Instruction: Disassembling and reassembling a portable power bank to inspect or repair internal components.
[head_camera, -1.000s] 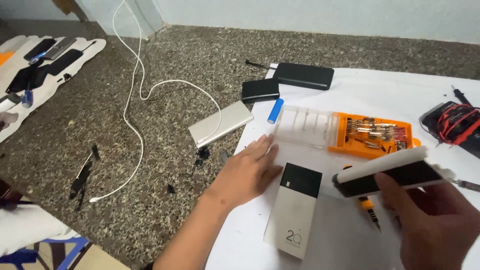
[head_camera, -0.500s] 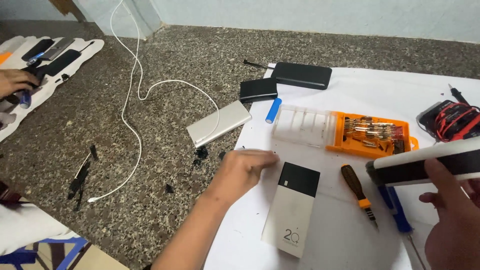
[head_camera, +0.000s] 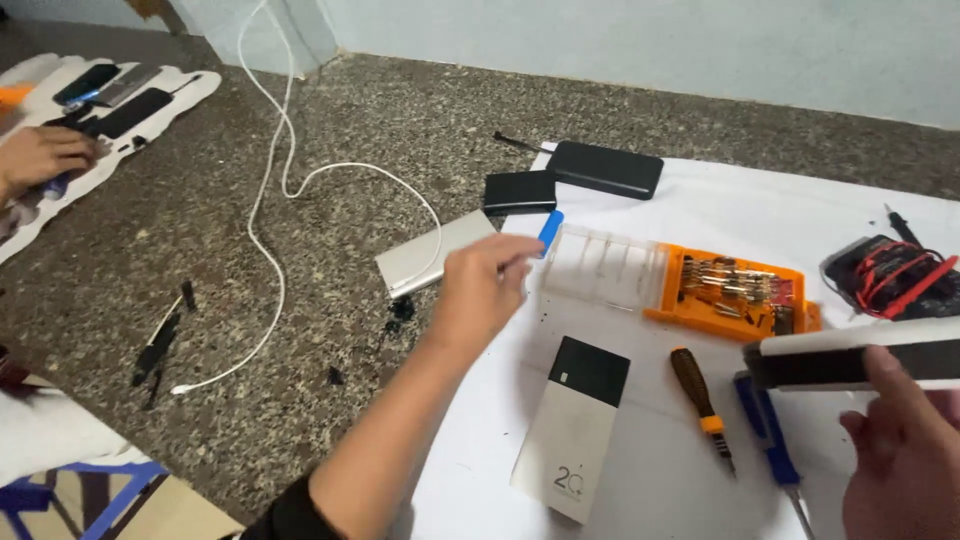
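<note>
My right hand at the lower right grips a long white-and-black power bank and holds it level above the white sheet. My left hand is lifted over the sheet's left edge. Its fingertips reach up to a small blue tool beside the clear-lidded orange bit case; the hand holds nothing. Just below and right of this hand lies a white power bank with a black end. A silver power bank rests on the speckled floor to the hand's left.
Two black power banks lie at the sheet's far edge. An orange-handled screwdriver and a blue-handled one lie under my right hand. Red-and-black leads sit far right. A white cable loops over the floor. Another person's hand works far left.
My left hand rose off the sheet and moved up toward the blue tool. My right hand carried the long power bank rightward, uncovering the two screwdrivers.
</note>
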